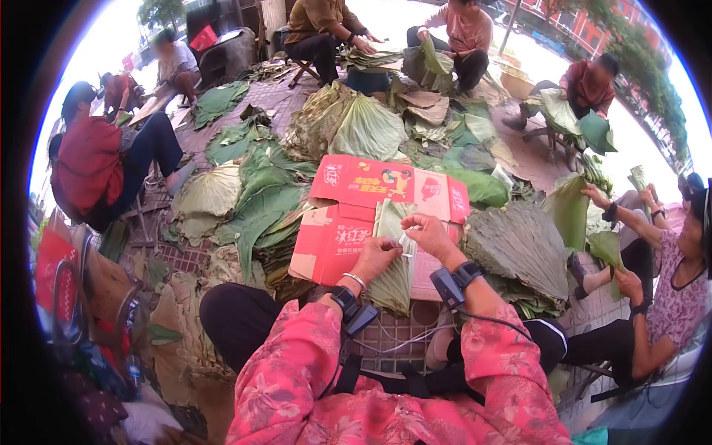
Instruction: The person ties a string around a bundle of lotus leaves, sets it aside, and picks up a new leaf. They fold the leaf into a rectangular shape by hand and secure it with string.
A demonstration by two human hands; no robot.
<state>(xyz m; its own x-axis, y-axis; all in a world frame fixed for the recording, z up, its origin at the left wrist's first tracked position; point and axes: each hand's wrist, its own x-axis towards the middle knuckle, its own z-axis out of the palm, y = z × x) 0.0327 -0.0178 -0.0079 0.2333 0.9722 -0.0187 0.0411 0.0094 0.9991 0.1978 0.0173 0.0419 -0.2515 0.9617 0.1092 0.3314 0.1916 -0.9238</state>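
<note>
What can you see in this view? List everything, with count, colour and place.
Cardboard box: one, flattened, red and pink, centre
Folded leaf: one, dull green, on the cardboard
Thin strip: one, white, at the left fingertips
Large leaves: too many to count, green to brown, all around
Other people: at least seven, varied clothing, around the leaves
Planter: one, tan, upper right
Cable: white, count unclear, below the cardboard
Paving: reddish, underneath
Trees: several, green, background
Wrist devices: two, dark, one per wrist
Bracelet: one, pale, left wrist
Left hand, right hand: bare, over the leaf
</note>
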